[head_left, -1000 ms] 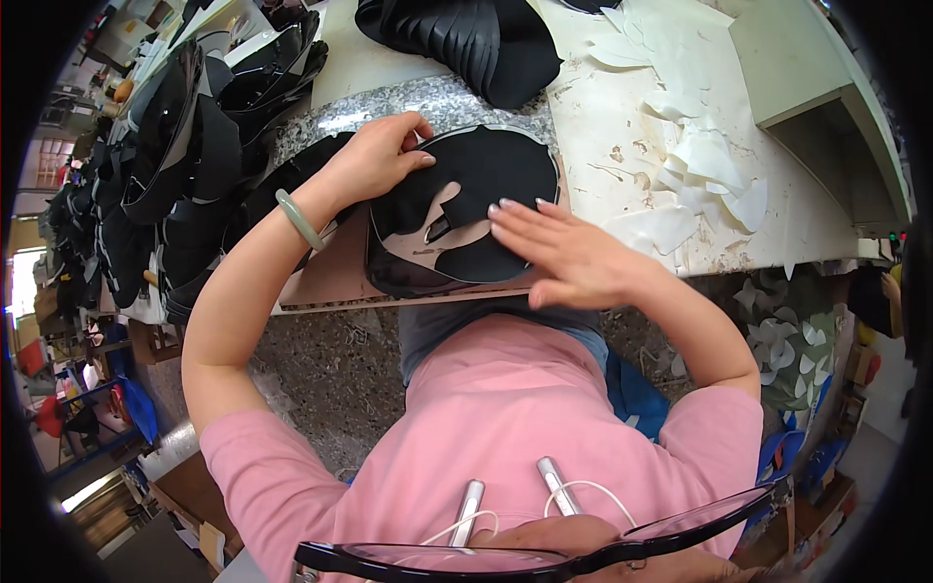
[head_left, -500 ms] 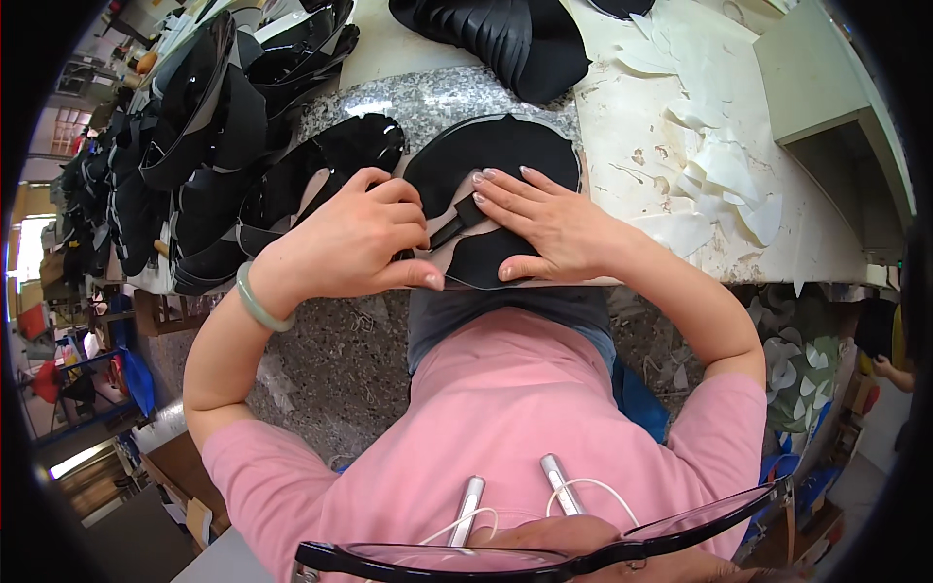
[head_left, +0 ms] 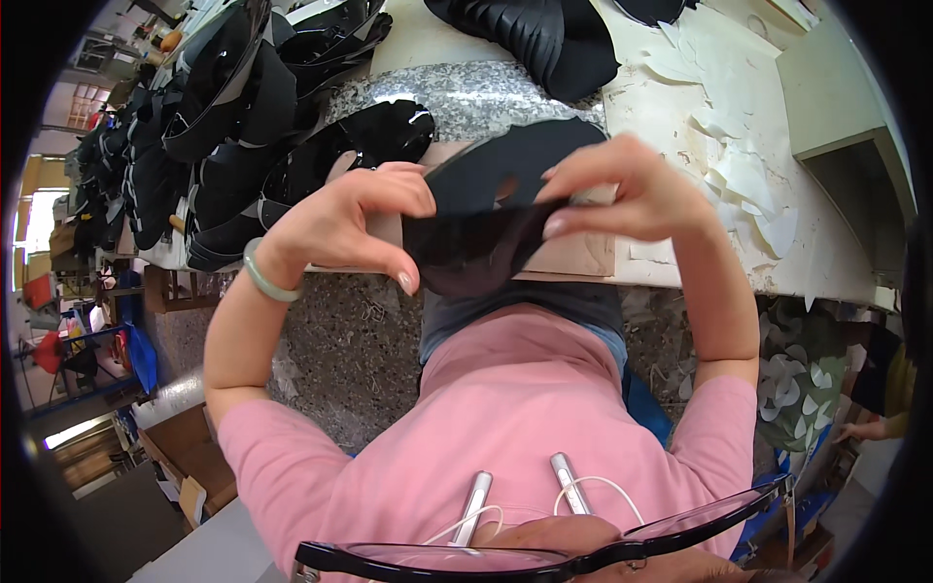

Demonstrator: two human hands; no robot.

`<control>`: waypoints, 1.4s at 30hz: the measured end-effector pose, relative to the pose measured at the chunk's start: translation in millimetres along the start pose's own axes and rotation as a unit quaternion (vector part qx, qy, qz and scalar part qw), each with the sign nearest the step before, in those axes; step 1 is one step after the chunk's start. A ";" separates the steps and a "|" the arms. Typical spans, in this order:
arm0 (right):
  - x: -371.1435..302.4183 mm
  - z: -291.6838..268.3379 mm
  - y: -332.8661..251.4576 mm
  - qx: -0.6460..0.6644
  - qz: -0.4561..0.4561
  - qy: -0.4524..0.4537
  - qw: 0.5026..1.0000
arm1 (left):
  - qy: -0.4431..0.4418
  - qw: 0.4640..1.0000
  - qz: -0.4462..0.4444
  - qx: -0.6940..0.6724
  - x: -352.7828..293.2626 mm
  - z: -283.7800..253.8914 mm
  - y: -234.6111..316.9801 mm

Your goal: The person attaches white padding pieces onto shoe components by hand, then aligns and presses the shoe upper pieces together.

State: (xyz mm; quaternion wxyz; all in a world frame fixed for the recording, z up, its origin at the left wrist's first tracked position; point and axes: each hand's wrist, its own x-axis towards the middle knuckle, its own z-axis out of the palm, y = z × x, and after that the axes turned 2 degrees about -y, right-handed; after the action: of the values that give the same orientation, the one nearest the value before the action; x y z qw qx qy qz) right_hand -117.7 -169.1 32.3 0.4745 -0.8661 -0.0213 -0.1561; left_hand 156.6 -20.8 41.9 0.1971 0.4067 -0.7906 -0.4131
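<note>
A black shoe upper (head_left: 486, 228) is raised and bent over a pale board (head_left: 578, 255) at the table's front edge, its lower part blurred by motion. My right hand (head_left: 622, 189) grips the upper's right edge between thumb and fingers. Beside the left edge, my left hand (head_left: 355, 223) has its thumb and fingers spread apart; whether the fingertips touch the upper is hard to tell. Just beyond my left hand lies a glossy black upper (head_left: 403, 126).
Glossy black uppers (head_left: 219, 112) are heaped at the left. A speckled stone slab (head_left: 428, 87) lies behind the board, with a fanned stack of black pieces (head_left: 535, 44) beyond. White scraps (head_left: 743, 185) and a grey metal box (head_left: 841, 97) are at the right. Another person's hand (head_left: 865, 429) shows far right.
The upper lay flat under my right hand; now that hand has gripped its right edge and lifted it, bending it. My left hand's fingers have spread apart. The view has shifted slightly.
</note>
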 end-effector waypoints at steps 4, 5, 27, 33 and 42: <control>15.9 -35.8 -12.0 0.151 0.141 -0.119 0.971 | 0.104 0.894 0.019 -0.436 14.0 25.0 -0.9; 21.4 -37.6 -12.8 0.107 0.105 -0.192 0.970 | 0.073 0.931 0.011 -0.358 17.3 24.5 2.3; 80.6 -24.8 -54.7 -0.147 0.103 -0.436 0.882 | -0.120 0.985 -0.094 -0.084 48.6 4.3 42.3; 88.4 -45.8 -41.3 -0.179 0.098 -0.330 0.922 | -0.043 0.975 -0.046 -0.212 57.0 7.2 20.4; 13.9 20.8 -28.0 -0.083 0.028 0.258 0.962 | 0.369 0.769 0.252 -0.457 76.1 75.6 -24.6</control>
State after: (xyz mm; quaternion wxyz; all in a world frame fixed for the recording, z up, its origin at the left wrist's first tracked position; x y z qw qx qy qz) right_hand -104.5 -138.0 48.8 0.3941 -0.8331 0.1392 -0.3622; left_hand 74.4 -52.9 -23.9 0.7335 0.1762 -0.4486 -0.4793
